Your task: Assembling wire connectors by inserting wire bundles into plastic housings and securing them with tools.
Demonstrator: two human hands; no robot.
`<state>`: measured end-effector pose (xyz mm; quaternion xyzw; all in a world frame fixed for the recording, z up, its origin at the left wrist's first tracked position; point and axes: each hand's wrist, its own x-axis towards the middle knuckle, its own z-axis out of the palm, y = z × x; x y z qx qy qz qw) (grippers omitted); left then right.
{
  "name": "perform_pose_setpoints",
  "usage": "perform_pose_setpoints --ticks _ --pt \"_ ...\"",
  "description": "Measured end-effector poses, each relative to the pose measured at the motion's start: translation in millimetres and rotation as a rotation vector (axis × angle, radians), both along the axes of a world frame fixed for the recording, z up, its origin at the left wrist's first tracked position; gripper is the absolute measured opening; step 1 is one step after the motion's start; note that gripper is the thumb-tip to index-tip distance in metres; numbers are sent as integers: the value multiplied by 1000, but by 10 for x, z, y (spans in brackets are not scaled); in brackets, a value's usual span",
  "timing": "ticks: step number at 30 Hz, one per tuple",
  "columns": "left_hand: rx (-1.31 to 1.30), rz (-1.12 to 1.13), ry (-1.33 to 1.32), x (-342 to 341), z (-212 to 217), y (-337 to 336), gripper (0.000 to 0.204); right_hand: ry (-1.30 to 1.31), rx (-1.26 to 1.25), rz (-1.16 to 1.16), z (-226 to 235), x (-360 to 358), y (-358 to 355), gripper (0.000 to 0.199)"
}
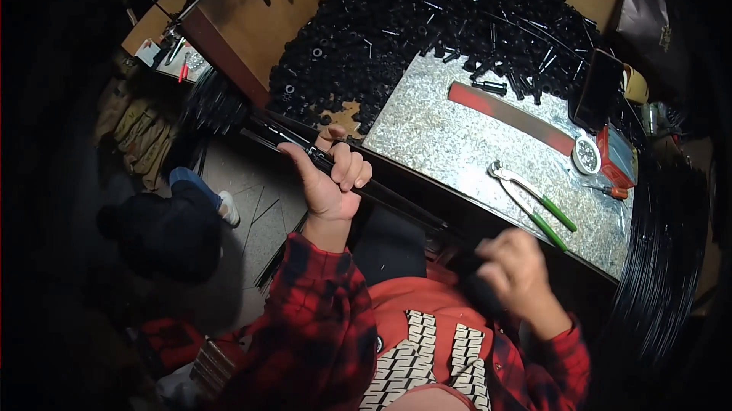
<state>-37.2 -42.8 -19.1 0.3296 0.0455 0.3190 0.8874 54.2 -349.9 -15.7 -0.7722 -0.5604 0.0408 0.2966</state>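
Observation:
My left hand (332, 174) is closed around a long, thin black rod assembly (381, 196) with a shiny dark tube near the thumb. The thumb lies along it and the fingers curl over it. The assembly slants down to the right, along the front edge of the bench. To the right, my right hand (518, 270) is raised in front of the bench, smeared by motion. Its fingers look bent, and I cannot make out anything in them. Nearest to it on the metal sheet (427, 121) lie green-handled pliers (534, 205).
A big heap of small black tubular parts (396, 37) covers the back. A red-brown flat bar (511, 116), a white round dish (586, 155) and a screwdriver (612, 192) lie rightward. Bundled black rods (656, 266) hang at right. Another person (164, 232) is at left.

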Motion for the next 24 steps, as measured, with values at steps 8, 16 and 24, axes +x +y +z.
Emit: perform_pose_setpoints --ticks 8,16,24 --pt "-487 -164 -9 51 100 -524 77 807 447 -74 -30 -61 -96 91" --pt "295 -1151 468 -92 -218 -1039 76 158 283 66 878 537 42 16" --pt "818 -177 68 281 701 -775 71 557 -108 196 -232 264 534 31"
